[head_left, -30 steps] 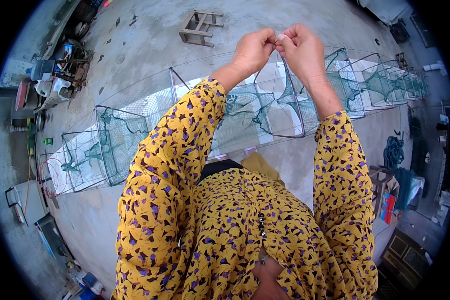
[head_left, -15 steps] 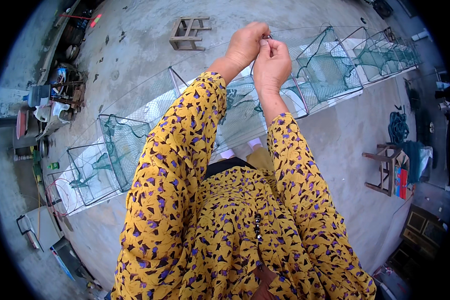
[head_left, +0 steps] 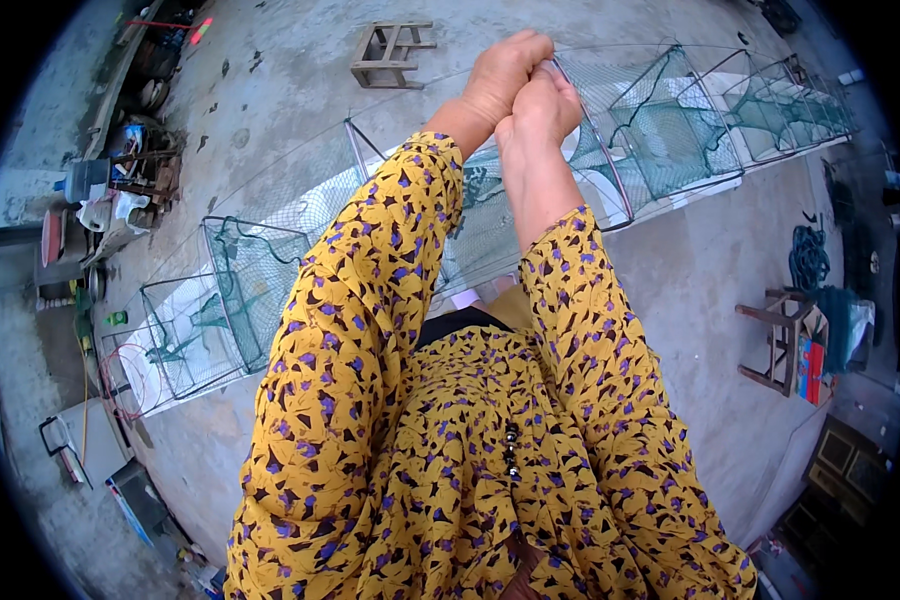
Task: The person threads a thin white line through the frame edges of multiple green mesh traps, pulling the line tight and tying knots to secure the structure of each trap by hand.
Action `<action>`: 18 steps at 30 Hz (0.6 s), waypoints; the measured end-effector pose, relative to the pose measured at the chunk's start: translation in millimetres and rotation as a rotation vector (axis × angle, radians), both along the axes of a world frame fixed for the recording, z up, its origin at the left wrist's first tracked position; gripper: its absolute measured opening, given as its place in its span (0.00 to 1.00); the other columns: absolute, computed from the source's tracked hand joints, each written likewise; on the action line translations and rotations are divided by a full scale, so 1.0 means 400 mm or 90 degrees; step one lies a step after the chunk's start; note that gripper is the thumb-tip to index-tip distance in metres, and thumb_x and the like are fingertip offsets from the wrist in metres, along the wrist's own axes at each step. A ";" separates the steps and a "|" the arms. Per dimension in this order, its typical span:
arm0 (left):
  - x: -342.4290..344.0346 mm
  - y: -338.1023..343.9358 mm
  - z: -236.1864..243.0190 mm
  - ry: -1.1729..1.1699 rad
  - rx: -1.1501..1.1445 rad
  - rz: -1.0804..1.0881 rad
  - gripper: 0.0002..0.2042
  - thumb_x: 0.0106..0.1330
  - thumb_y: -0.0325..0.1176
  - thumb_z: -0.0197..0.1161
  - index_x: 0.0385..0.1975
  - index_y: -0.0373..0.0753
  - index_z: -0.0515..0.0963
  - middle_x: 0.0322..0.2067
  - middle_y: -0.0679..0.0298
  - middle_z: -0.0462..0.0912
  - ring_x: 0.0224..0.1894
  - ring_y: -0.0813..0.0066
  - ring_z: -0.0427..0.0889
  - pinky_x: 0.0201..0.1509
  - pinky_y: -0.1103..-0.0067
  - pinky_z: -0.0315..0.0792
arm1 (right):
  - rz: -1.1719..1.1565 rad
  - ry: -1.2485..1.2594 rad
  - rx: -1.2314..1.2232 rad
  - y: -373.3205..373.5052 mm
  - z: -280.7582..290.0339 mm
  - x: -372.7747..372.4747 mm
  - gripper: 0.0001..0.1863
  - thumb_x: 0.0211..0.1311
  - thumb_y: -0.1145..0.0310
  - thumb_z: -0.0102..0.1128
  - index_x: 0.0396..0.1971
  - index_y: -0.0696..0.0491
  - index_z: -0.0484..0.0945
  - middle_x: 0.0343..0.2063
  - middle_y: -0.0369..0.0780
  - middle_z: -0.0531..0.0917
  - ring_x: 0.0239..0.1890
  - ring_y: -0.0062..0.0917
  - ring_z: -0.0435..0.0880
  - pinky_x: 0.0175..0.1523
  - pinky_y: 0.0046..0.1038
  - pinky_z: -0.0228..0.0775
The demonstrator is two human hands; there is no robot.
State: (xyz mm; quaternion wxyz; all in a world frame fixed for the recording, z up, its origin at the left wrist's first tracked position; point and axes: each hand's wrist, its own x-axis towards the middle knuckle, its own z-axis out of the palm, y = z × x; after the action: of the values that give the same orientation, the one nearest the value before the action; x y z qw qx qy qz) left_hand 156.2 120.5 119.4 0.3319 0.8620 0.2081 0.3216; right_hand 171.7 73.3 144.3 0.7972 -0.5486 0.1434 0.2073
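A long collapsible net trap [head_left: 670,125] of green mesh on dark square frames stretches across in front of me, from lower left to upper right. Over its middle, my left hand [head_left: 510,75] is closed, its fingers bent down beside my right hand [head_left: 542,108]. The right one is closed too, pressed against the left with its wrist turned. One of the trap's frame rods [head_left: 597,140] runs up to the fingertips of both hands. Whatever is pinched there is hidden by the fingers.
A small wooden stool [head_left: 390,55] lies beyond the trap on the concrete floor. At right are another wooden stool [head_left: 770,340], a coil of green rope [head_left: 808,257] and bundled green netting [head_left: 842,320]. Clutter, including a blue-grey bucket [head_left: 88,180], lines the left wall.
Both hands have shifted slightly up and right. My right hand has turned at the wrist and drawn tighter against the left. The view has shifted a little.
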 end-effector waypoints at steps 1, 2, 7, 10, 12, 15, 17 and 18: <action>-0.002 -0.004 0.003 -0.005 -0.019 -0.001 0.06 0.46 0.26 0.57 0.26 0.42 0.71 0.26 0.61 0.73 0.31 0.58 0.74 0.30 0.71 0.69 | -0.006 0.032 0.013 0.003 0.005 0.002 0.05 0.55 0.76 0.52 0.30 0.63 0.71 0.30 0.41 0.76 0.30 0.22 0.77 0.35 0.22 0.72; -0.004 -0.006 0.007 -0.010 -0.038 -0.003 0.06 0.46 0.26 0.57 0.25 0.42 0.71 0.26 0.61 0.73 0.31 0.58 0.74 0.30 0.71 0.69 | -0.012 0.064 0.026 0.004 0.010 0.002 0.05 0.55 0.78 0.51 0.31 0.64 0.70 0.31 0.41 0.76 0.30 0.23 0.77 0.34 0.23 0.72; -0.009 -0.018 0.015 -0.010 0.023 -0.014 0.05 0.46 0.26 0.57 0.24 0.41 0.70 0.25 0.62 0.72 0.31 0.59 0.74 0.30 0.71 0.69 | -0.070 0.203 0.079 -0.005 -0.039 0.055 0.03 0.54 0.81 0.48 0.28 0.64 0.70 0.29 0.40 0.76 0.27 0.24 0.77 0.31 0.23 0.72; -0.022 -0.020 0.025 0.004 0.127 -0.011 0.08 0.46 0.23 0.56 0.28 0.39 0.72 0.27 0.62 0.74 0.31 0.61 0.75 0.31 0.74 0.71 | -0.068 0.208 0.048 -0.006 -0.033 0.046 0.02 0.55 0.80 0.48 0.26 0.63 0.71 0.28 0.39 0.76 0.25 0.24 0.77 0.28 0.24 0.73; -0.035 -0.016 0.029 0.019 0.161 -0.012 0.12 0.45 0.20 0.56 0.32 0.38 0.75 0.29 0.61 0.76 0.31 0.63 0.77 0.32 0.77 0.72 | -0.043 0.216 0.072 -0.012 -0.025 0.034 0.04 0.57 0.78 0.50 0.27 0.62 0.71 0.28 0.39 0.76 0.25 0.23 0.77 0.28 0.23 0.73; -0.053 -0.014 0.034 0.048 0.120 -0.039 0.12 0.45 0.20 0.57 0.32 0.38 0.75 0.29 0.61 0.76 0.31 0.62 0.76 0.33 0.77 0.72 | 0.049 0.207 0.090 -0.049 -0.005 0.019 0.04 0.60 0.75 0.49 0.29 0.59 0.72 0.27 0.36 0.76 0.26 0.19 0.76 0.29 0.20 0.73; -0.056 -0.017 0.037 0.042 0.145 -0.043 0.12 0.46 0.20 0.56 0.32 0.38 0.75 0.30 0.61 0.76 0.31 0.62 0.77 0.33 0.76 0.72 | 0.080 0.159 0.074 -0.060 -0.007 0.009 0.04 0.60 0.74 0.49 0.29 0.59 0.72 0.26 0.36 0.76 0.25 0.19 0.75 0.29 0.19 0.74; -0.059 -0.018 0.038 0.043 0.145 -0.043 0.12 0.46 0.20 0.56 0.32 0.38 0.75 0.30 0.61 0.76 0.31 0.62 0.77 0.33 0.76 0.72 | 0.115 0.115 0.054 -0.065 -0.014 0.003 0.05 0.61 0.73 0.49 0.29 0.59 0.72 0.26 0.36 0.75 0.24 0.18 0.75 0.29 0.19 0.74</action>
State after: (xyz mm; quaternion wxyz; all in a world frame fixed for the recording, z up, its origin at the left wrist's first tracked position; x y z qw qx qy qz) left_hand 132.7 113.3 134.6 0.2350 0.9110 0.1522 0.3028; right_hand 172.8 47.3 138.8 0.7815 -0.5044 0.1561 0.3325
